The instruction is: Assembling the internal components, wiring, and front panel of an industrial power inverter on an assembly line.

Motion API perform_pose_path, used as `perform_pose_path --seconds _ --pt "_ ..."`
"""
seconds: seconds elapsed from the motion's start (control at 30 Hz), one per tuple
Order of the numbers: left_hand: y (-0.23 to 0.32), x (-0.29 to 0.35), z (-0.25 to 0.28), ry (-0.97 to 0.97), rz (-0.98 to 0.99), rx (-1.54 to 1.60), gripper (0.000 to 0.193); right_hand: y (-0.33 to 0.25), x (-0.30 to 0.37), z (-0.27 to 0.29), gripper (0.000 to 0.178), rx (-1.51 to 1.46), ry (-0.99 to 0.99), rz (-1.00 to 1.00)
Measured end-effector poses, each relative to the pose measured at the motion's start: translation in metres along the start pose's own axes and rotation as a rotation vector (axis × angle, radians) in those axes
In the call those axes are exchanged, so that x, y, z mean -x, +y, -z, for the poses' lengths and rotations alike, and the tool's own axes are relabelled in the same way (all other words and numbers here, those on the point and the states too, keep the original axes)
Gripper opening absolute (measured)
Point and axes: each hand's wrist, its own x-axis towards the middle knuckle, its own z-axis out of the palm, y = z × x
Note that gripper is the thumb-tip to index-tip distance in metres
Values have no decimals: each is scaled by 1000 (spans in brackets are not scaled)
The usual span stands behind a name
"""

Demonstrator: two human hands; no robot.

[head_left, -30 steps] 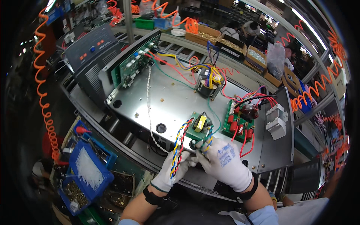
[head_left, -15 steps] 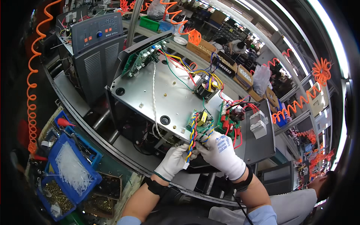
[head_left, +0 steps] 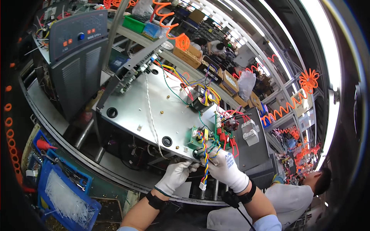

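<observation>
A grey machine (head_left: 79, 57) with orange buttons stands at ten o'clock, a green bin (head_left: 133, 24) beyond it at eleven. Blue trays (head_left: 65, 192) of white ties lie at seven o'clock. Orange coiled hoses (head_left: 175, 32) hang at twelve and three o'clock, cardboard boxes (head_left: 189, 56) beneath them.

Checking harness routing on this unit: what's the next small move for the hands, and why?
Probably feed the dangling white connector up toward the small green board. The multicoloured wire bundle hangs loose off the grey panel's front edge, plug unmated. Left hand pinches low by the edge; right hand steadies the wires beside the board.
</observation>
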Motion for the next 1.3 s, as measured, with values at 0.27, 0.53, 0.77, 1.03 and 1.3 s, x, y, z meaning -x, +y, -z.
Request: perform_pose_path --seconds 0.27,0.53,0.77,1.03,1.3 --pt "5 -3 -11 42 -22 3 27 -14 -26 15 3 667 -454 178" --pt "4 10 -13 267 17 -141 20 4 -38 10 9 523 -480 363" --pt "16 5 -12 185 20 -148 23 30 9 -2 23 -111 6 47" --pt "26 18 -9 421 -9 -659 20 35 7 -3 32 -828 478 -305" --pt "58 59 -92 553 134 -1260 34 54 -47 31 53 202 -40 -372"
